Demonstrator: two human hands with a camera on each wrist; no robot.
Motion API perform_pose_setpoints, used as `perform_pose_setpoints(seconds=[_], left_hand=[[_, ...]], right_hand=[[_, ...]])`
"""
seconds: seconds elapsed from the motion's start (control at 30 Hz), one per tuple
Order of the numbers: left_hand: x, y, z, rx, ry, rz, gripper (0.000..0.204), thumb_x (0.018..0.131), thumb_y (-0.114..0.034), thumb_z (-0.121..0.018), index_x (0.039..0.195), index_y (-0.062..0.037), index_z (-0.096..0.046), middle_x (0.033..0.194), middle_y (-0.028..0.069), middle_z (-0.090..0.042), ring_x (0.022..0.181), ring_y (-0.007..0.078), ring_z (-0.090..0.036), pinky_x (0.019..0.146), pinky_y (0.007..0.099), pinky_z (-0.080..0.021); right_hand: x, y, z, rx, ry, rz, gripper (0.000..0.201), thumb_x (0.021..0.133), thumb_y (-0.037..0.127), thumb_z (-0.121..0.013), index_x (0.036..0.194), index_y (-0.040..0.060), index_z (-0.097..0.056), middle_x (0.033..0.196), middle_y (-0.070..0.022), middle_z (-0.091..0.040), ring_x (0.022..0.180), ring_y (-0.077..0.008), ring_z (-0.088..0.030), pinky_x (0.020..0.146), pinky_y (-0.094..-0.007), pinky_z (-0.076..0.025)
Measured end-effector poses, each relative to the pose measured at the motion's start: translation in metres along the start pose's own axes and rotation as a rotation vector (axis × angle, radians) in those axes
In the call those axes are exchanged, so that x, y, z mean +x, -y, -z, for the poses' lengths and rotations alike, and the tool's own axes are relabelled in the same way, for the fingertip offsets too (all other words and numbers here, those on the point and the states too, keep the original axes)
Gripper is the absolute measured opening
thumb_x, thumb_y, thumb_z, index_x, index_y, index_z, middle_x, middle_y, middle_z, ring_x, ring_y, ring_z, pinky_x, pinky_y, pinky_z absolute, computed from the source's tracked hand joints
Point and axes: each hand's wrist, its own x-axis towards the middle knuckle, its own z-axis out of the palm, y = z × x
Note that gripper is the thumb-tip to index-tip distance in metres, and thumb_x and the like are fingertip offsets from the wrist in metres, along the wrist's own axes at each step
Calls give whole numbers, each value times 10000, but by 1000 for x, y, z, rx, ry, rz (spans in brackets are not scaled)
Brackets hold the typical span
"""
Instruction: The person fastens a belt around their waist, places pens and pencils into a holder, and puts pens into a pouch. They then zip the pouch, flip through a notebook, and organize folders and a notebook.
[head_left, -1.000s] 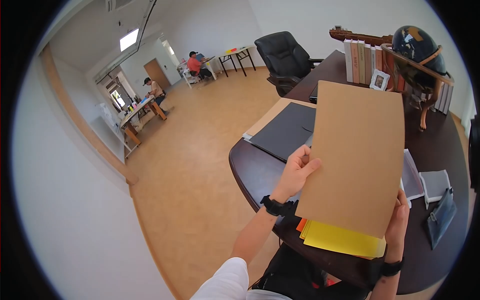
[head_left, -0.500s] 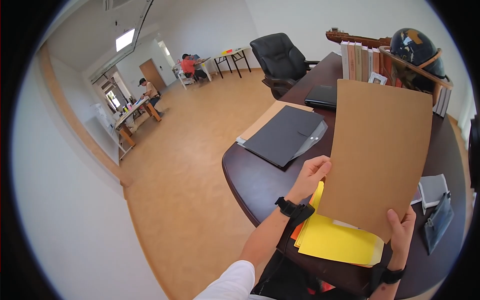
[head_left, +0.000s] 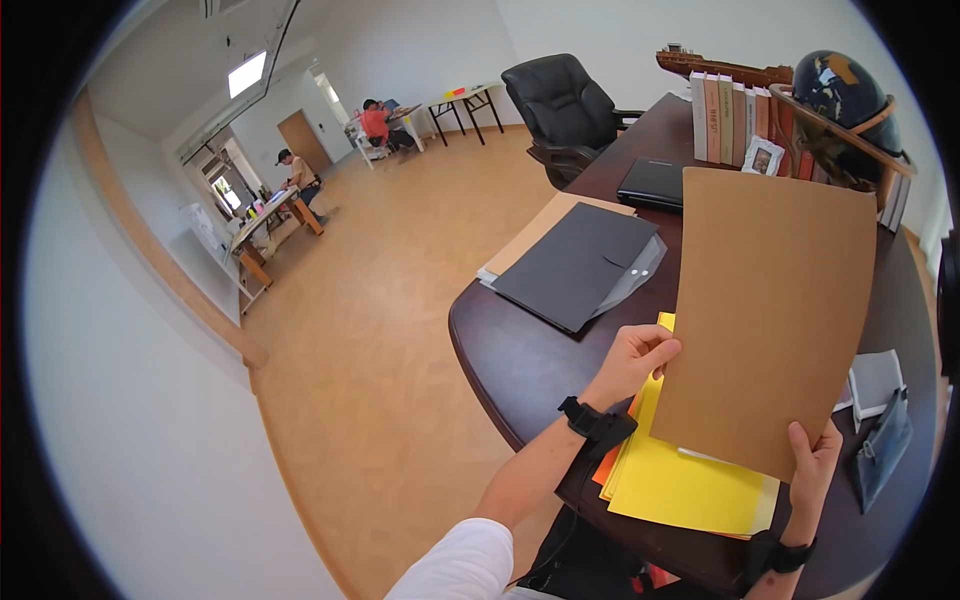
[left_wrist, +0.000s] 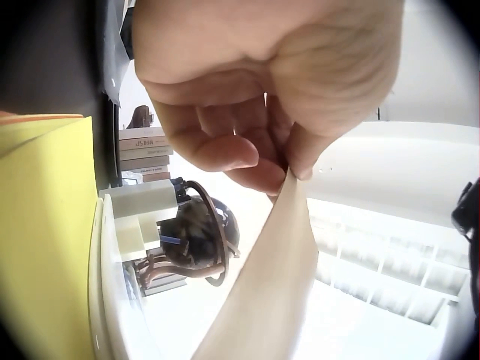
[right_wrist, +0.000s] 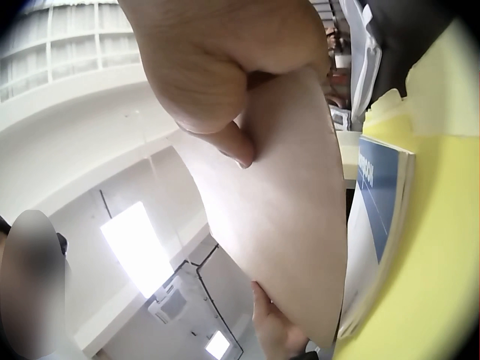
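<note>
A large brown kraft-paper sheet is held up, slightly bowed, above the desk. My left hand pinches its left edge between thumb and fingers; the left wrist view shows the thumb and fingertips meeting on that edge. At the lower right corner, my right hand grips the sheet with its thumb on the near face and the fingers hidden behind. Below the sheet lie yellow envelopes or folders, with orange ones showing at the left. A blue-and-white notebook rests on the yellow in the right wrist view.
A black folder overlaps a tan one at the desk's left, near a black box-like case. Books, a photo frame and a globe stand behind. Pouches lie right. Beyond are a chair and two people.
Both hands have carried the brown sheet to the right, uncovering more of the black folder and the black case. My right thumb now shows on the sheet's near face.
</note>
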Motion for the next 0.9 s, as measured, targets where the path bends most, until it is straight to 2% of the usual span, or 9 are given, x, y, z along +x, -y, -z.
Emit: perform_pose_setpoints(seconds=[0.23, 0.33, 0.43, 0.53, 0.63, 0.73, 0.9], left_hand=[[-2, -2, 0, -88, -15, 45, 148, 974, -126, -640, 897, -4, -677, 733, -37, -624, 616, 22, -517, 565, 193, -404], [-3, -3, -2, -51, 2, 2, 174, 984, -142, -629, 868, -16, -661, 717, -24, -620, 600, 20, -478, 542, 194, -353], [-5, 1, 3, -81, 78, -3, 161, 961, -139, -640, 853, -20, -654, 721, -32, -603, 593, 17, -445, 537, 199, -325], [-4, 15, 16, -119, 226, 32, 127, 959, -127, -616, 903, -26, -670, 749, -51, -614, 651, 19, -521, 576, 206, -388], [-3, 17, 9, -145, 73, 76, 148, 969, -157, -610, 994, -25, -672, 822, -45, -643, 700, 18, -555, 597, 196, -410], [-3, 10, 5, -130, 34, 61, 196, 976, -175, -612, 1082, -19, -666, 879, -37, -660, 740, 15, -573, 614, 187, -422], [-1, 17, 6, -106, 53, 77, 219, 978, -192, -621, 1101, -17, -670, 878, -38, -659, 698, 5, -552, 581, 181, -406]], right_hand=[[1, -4, -2, -5, 18, -7, 139, 940, 108, -668, 961, -30, -662, 829, 28, -644, 750, -42, -532, 699, -219, -421], [1, -15, 5, -15, 18, -3, 179, 958, 80, -630, 1094, -37, -639, 893, 10, -675, 790, -50, -578, 738, -215, -444], [3, 1, -13, 46, -62, 64, 285, 971, 41, -575, 1240, -52, -570, 958, -30, -699, 847, -68, -630, 780, -224, -474], [0, 1, -5, 120, 7, -19, 357, 974, 21, -538, 1319, -67, -507, 995, -65, -707, 886, -96, -661, 803, -231, -492], [-1, 3, 1, 141, 121, -98, 353, 978, 21, -523, 1318, -74, -509, 1012, -82, -709, 888, -101, -667, 801, -219, -492], [-2, 0, -6, 160, 47, -102, 351, 986, 39, -524, 1316, -79, -512, 977, -67, -710, 842, -84, -659, 772, -201, -482], [1, -1, -2, 126, 69, -114, 276, 1007, 88, -525, 1224, -75, -573, 917, -27, -688, 778, -35, -596, 707, -185, -448]])
